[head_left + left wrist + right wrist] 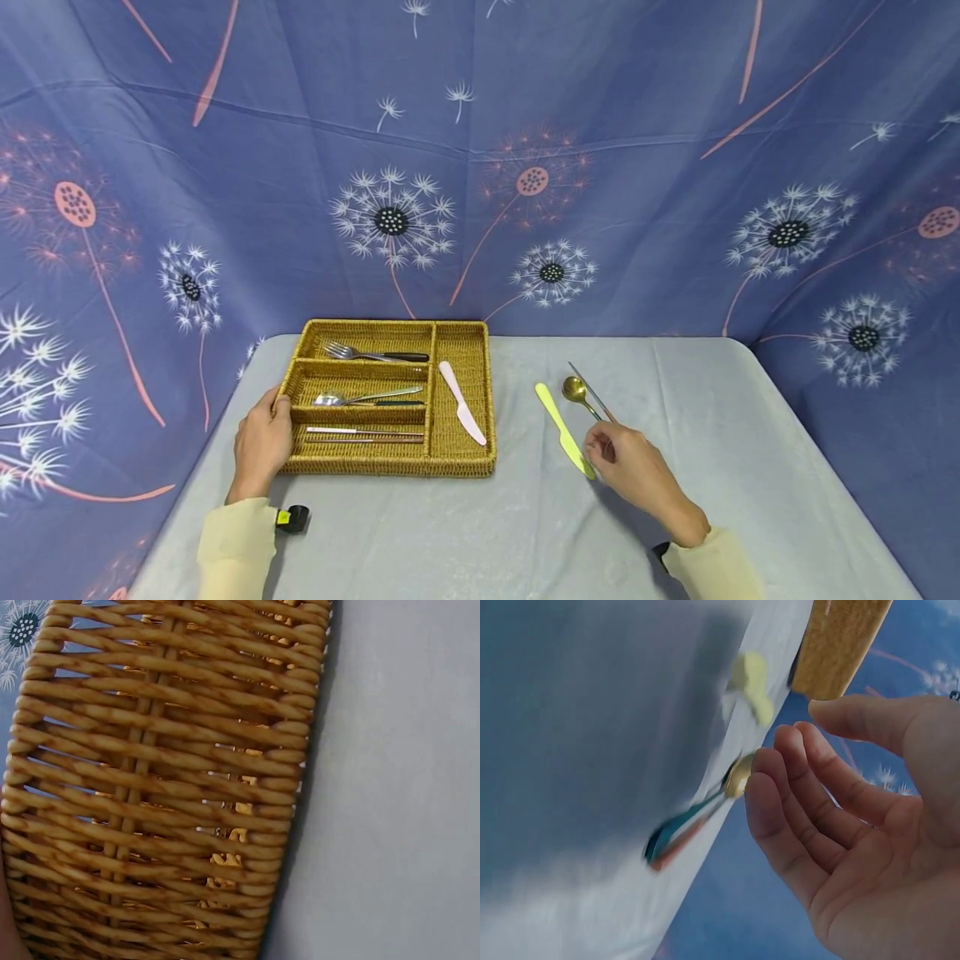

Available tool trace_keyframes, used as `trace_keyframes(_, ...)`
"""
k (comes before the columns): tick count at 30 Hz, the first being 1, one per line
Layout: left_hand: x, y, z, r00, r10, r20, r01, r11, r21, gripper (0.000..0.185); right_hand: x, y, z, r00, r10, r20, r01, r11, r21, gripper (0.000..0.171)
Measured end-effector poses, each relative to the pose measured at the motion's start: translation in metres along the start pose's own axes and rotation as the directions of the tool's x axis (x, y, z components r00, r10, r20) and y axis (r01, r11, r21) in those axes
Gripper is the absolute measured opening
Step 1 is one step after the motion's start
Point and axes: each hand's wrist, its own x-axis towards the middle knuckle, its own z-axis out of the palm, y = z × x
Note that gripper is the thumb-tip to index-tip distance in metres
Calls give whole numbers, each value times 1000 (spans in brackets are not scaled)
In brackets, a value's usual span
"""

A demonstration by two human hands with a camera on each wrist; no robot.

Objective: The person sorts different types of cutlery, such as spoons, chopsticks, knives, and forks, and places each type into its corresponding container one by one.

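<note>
My left hand [262,440] grips the left wall of a woven cutlery tray [459,468], thumb by the rim. Wicker fills most of the left wrist view. Forks [360,353] lie in the tray's back compartment, spoons [337,400] in the middle one, chopsticks [363,433] in the front one. A pink knife [461,404] slants in the right compartment. My right hand [637,467] hovers with loosely bent fingers and nothing between thumb and fingertips [765,802]. Close to it lie a yellow knife [558,425], a gold spoon [574,389] and a chopstick [588,387].
A pale grey cloth [420,542] covers the table under everything. Behind and at both sides hangs a blue curtain [637,100] with dandelion prints. The loose cutlery lies to the right of the tray, with a gap of cloth between.
</note>
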Motion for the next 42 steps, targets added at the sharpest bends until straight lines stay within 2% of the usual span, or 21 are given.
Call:
trace_keyframes(3, 0, 0, 0, 1000, 4, -1, -4, 1000, -1, 63, 1, 9, -8, 999, -7, -40, 5, 999, -50, 16)
trace_keyframes(6, 0, 0, 0, 1000, 5, -4, -5, 1000, 0, 63, 4, 17, -16, 998, 21, -58, -27, 995, -97, 11)
trace_keyframes(12, 1, 1, 0, 1000, 3, 3, -3, 1000, -8, 64, 18, 32, -27, 995, 80, -54, -88, 983, -162, 6)
trace_keyframes(21, 0, 1, 0, 1000, 3, 5, -3, 1000, -10, 64, 41, 47, -33, 995, 100, -3, -100, 982, -162, 8)
trace_keyframes(30, 0, 1, 0, 1000, -1, 20, 2, 1000, -14, 64, 51, 48, -30, 981, 159, 114, -143, 980, -135, 6)
trace_keyframes(42, 1, 3, -3, 999, -13, 37, 14, 1000, -19, 64, 53, 54, -18, 979, 174, 109, -159, 978, -138, 9)
